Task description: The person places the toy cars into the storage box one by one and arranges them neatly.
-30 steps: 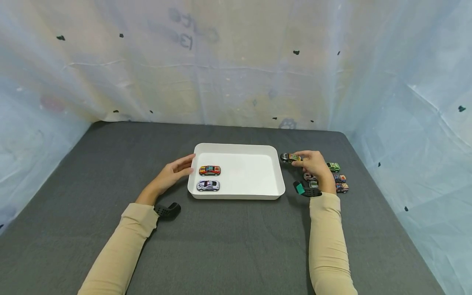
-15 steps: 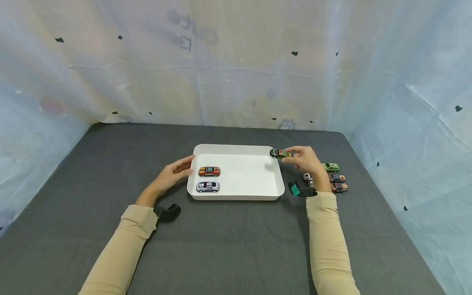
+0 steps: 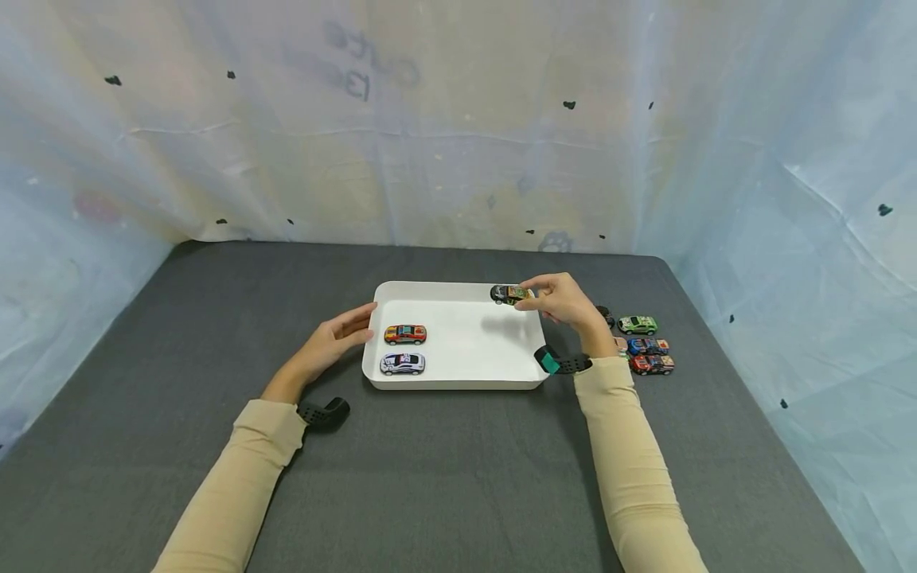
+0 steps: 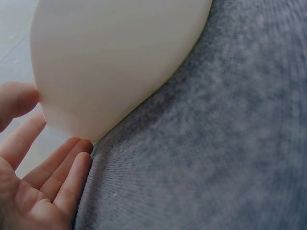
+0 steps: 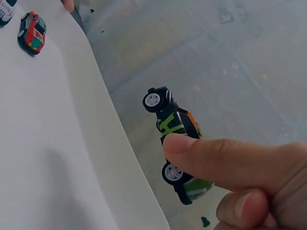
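Between thumb and fingers, my right hand point(image 3: 563, 300) pinches a black toy car point(image 5: 170, 120) with green and orange markings. In the head view this black car overlaps the far right part of a white tray point(image 3: 473, 380), and a shadow falls on the tray floor below it. My left hand point(image 3: 329, 342) touches the tray's left side, its fingertips against the outer wall point(image 4: 115, 72) in the left wrist view. Inside the tray at the left sit a red and yellow toy car point(image 3: 405, 334) and, nearer me, a white and purple one point(image 3: 402, 364).
Right of the tray, several more toy cars stand on the grey cloth point(image 3: 444, 477): a green one point(image 3: 637, 325), a blue one point(image 3: 648, 346), a red one point(image 3: 652, 364). Others are partly hidden by my right forearm. A pale sheet point(image 3: 458, 159) hangs behind the table.
My right hand has carried the black toy car leftward, from beside the tray to over its far right part. My left hand has stayed at the tray's left side.
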### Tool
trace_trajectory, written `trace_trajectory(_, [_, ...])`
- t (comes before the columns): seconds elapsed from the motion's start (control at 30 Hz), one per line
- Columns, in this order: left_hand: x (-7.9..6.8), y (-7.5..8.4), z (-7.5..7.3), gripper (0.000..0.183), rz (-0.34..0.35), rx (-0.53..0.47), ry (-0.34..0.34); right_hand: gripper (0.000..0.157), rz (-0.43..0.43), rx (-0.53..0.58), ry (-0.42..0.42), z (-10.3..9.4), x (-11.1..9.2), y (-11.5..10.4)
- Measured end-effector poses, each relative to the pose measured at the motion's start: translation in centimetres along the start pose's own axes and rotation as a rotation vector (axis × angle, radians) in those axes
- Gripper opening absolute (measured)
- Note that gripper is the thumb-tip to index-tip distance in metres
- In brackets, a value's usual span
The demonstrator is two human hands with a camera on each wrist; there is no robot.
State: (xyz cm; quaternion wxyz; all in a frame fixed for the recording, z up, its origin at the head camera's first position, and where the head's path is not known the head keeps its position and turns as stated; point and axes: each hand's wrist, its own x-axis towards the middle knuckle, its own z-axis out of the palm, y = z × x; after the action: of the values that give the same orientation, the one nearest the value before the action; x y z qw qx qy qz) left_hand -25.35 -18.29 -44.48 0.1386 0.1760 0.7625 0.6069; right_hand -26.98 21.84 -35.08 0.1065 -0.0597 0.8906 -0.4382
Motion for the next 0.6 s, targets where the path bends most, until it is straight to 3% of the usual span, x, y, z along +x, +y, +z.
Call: trace_trajectory(0.6, [0.2, 0.0, 0.4, 0.061, -0.006, 0.013, 0.007, 0.039, -0.014, 0.039, -0.063, 3.3, 2.9, -2.5])
